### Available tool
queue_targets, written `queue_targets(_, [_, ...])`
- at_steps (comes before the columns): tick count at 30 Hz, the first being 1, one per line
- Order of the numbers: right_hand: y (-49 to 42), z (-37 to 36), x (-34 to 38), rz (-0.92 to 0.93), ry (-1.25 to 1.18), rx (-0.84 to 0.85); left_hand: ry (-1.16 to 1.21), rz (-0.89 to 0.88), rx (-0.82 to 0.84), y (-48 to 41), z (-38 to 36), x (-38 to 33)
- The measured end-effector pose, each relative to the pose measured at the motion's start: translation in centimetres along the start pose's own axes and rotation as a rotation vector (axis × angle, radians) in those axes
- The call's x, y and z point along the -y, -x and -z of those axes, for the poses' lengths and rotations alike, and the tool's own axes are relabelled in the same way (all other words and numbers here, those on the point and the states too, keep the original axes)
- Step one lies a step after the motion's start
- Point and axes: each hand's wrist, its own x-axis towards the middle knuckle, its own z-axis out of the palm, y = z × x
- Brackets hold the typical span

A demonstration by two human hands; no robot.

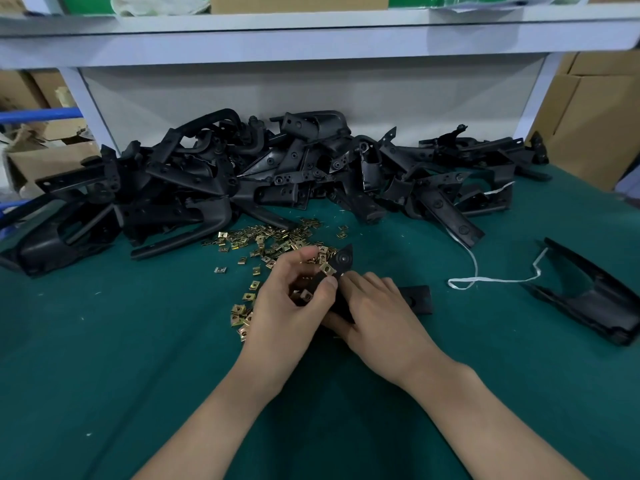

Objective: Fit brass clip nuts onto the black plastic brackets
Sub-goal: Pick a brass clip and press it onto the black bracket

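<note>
At the middle of the green table my right hand (377,317) grips a black plastic bracket (341,263) from below, its pointed end up and away from me. My left hand (291,303) pinches a brass clip nut (327,269) against the bracket's edge, and more brass nuts sit in its palm. Loose brass clip nuts (273,239) lie scattered on the table just beyond and to the left of my hands. A big heap of black plastic brackets (242,174) fills the back of the table.
A single black bracket (588,292) lies at the right, with a white string (485,280) running from it toward the heap. A white shelf (311,39) overhangs the back. Cardboard boxes (595,116) stand at both sides.
</note>
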Motion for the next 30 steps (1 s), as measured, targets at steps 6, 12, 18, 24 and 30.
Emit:
queue_targets(6, [0.1,0.0,0.0,0.003,-0.002,-0.014,-0.194,-0.054,0.007,0.4,-0.3,0.5])
queue_targets(12, [0.1,0.0,0.0,0.014,-0.011,-0.051,-0.369,-0.137,-0.04,0.4,-0.3,0.9])
queue_targets(18, [0.1,-0.1,0.0,0.017,-0.025,-0.065,-0.405,-0.165,-0.052,0.4,-0.3,1.4])
queue_targets(24, [0.2,-0.1,0.1,0.021,-0.039,-0.085,-0.406,-0.185,-0.043,0.4,-0.3,1.5])
queue_targets(30, [0.2,0.0,0.1,0.023,-0.028,-0.075,-0.423,-0.189,-0.038,0.4,-0.2,1.6])
